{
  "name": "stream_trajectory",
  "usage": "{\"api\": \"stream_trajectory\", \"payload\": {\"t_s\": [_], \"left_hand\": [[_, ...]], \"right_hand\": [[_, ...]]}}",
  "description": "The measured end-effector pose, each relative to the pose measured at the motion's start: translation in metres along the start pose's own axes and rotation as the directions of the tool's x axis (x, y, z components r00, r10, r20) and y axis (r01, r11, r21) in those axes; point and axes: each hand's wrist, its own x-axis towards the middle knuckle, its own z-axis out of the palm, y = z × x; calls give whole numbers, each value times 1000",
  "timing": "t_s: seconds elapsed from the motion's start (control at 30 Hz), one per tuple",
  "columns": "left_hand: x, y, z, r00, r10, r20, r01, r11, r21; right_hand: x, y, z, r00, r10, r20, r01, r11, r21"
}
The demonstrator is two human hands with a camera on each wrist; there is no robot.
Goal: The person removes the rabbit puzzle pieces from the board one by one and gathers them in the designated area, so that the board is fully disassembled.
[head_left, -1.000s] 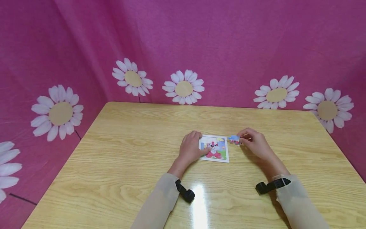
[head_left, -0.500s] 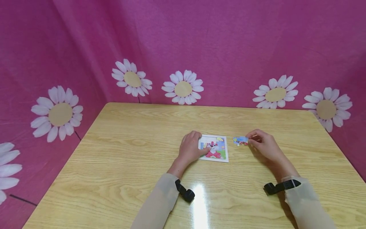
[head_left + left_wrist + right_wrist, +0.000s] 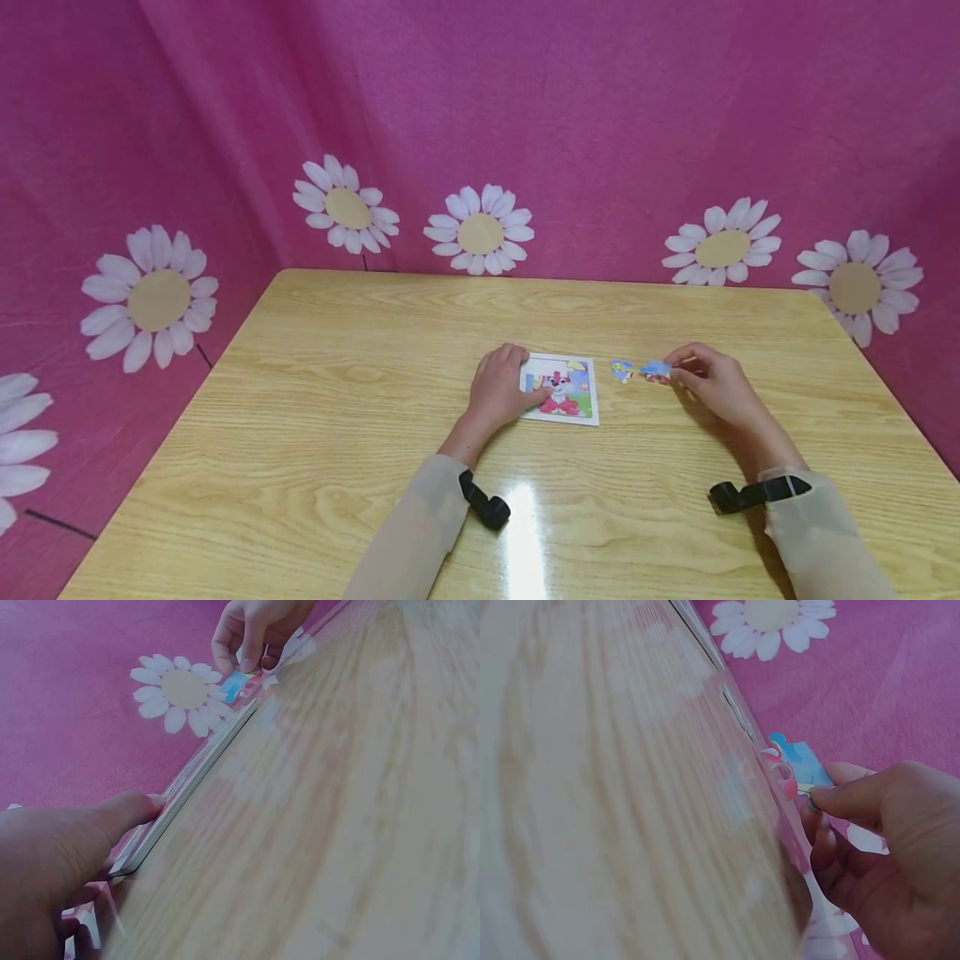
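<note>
In the head view a small jigsaw puzzle board (image 3: pixel 584 407) with a white border and a pink cartoon animal lies flat on the table. My left hand (image 3: pixel 498 387) grips its left side, thumb over the picture and fingers along the edge. The left wrist view shows the thumb (image 3: pixel 135 810) on top of the board. To the right, my right hand (image 3: pixel 716 385) pinches a blue and red puzzle piece (image 3: pixel 802 763) between thumb and fingers. Between the board and that hand another colourful puzzle piece (image 3: pixel 622 370) lies on the table, apart from the board.
The wooden table (image 3: pixel 360 417) extends around both hands, with a bright light reflection (image 3: pixel 523 542) near the front. A pink cloth (image 3: pixel 585 125) with white daisies hangs behind and at the left. Both wrists wear black camera straps.
My right hand has moved to the right, carrying the pinched puzzle piece away from the board. The other loose piece now shows separately. My left hand and the board have stayed in place.
</note>
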Motion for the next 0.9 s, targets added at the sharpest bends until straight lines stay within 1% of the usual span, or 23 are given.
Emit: {"api": "stream_trajectory", "payload": {"t_s": [0.13,0.43,0.7,0.9], "left_hand": [[0,-1,0,1000,5,5,-5,1000,3],[1,-3,2,1000,6,-1,-6,1000,10],[-1,-1,0,1000,10,7,-10,1000,2],[0,0,0,1000,7,5,-7,1000,-3]], "right_hand": [[0,3,1,1000,-10,-11,10,1000,-5],[2,6,5,994,-86,-70,86,996,-3],[4,5,6,996,-70,-63,69,997,-15],[6,7,4,997,-62,-35,61,998,-18]]}}
